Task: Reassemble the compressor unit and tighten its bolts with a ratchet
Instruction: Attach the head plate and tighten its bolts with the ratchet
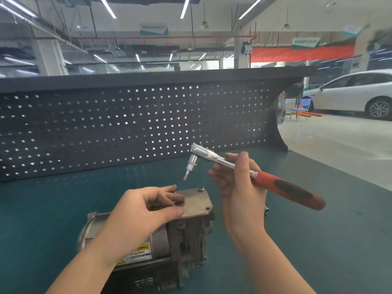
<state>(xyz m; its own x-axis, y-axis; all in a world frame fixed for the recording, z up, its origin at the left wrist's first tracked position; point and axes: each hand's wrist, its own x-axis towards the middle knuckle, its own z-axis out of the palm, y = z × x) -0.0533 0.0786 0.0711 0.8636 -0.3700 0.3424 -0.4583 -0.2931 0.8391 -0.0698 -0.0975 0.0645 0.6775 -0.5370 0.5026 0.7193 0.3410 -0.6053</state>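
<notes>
The grey metal compressor unit (186,234) lies on the green bench top, a yellow warning label on its round body. A flat cover plate (197,203) sits on its top, with a bolt (200,189) at the far corner and another (207,208) at the right corner. My left hand (144,211) rests on the plate, thumb and fingers curled at its near edge. My right hand (237,187) grips the chrome shaft of a ratchet (250,175) with a red and black handle. Its bit (187,174) points down, held in the air above the plate's far corner.
A dark pegboard wall (131,124) runs along the back of the green bench (318,240). A small socket (266,210) lies on the bench just right of my right wrist. Beyond the bench's right end are open floor, a blue chair and a white car.
</notes>
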